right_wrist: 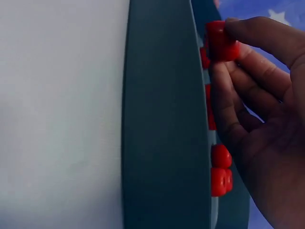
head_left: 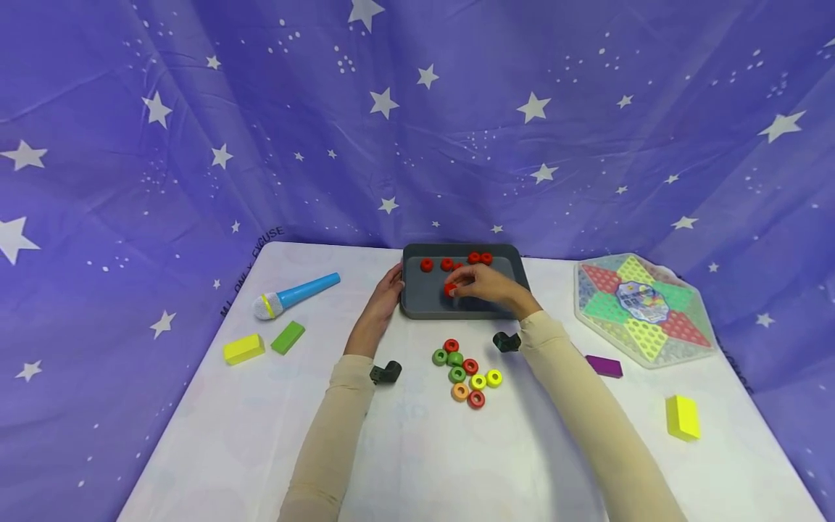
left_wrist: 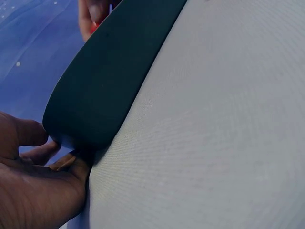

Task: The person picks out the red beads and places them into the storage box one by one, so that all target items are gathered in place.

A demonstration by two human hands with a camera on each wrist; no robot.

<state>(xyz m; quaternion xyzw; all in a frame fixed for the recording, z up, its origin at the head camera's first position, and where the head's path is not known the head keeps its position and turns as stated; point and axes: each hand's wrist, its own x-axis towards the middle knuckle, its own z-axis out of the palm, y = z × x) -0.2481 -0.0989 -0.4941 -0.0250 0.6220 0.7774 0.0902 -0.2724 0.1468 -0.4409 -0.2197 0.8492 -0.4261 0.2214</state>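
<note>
Evidently, right hand (head_left: 488,284) pinched one red ring (right_wrist: 223,43); gentle lowering seemed best, left hand (head_left: 383,299) gripping tray (head_left: 422,301) at nine o'clock.

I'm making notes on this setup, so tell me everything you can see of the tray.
The tray is dark grey, shallow and rectangular, with rounded corners and raised walls. It looks smooth and matte; whether plastic or metal, I can't tell. It sits right way up near the far edge of the table, a long side toward the person. The left hand holds its left end. Red rings lie inside, toward the far wall, and the right hand holds another ring over it.
</note>
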